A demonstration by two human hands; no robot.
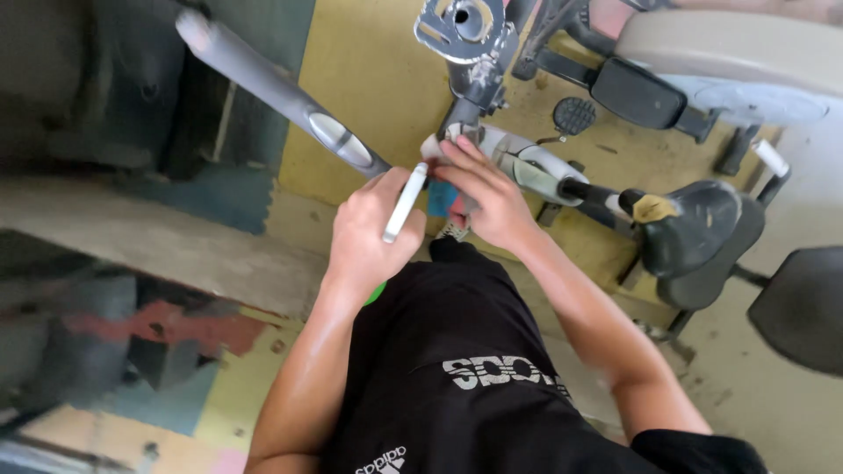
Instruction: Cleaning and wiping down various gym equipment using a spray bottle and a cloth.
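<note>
My left hand [373, 230] is closed around a slim white pen-like tool [405, 202], its upper end pointing at the grey frame of an exercise bike [518, 162]. My right hand [486, 197] rests on the frame's junction just below the grey stem [474, 83], fingers pressed around a small white piece [432, 147] and something blue and red underneath. Both hands meet above my knee in black shorts [457, 351].
A grey handlebar arm [272, 92] slants up to the left. The bike's worn black saddle [689, 224] sits to the right, with a black pedal [637, 92] and another machine's grey body [729, 53] beyond. A black seat [803, 307] is at far right. Yellow floor lies below.
</note>
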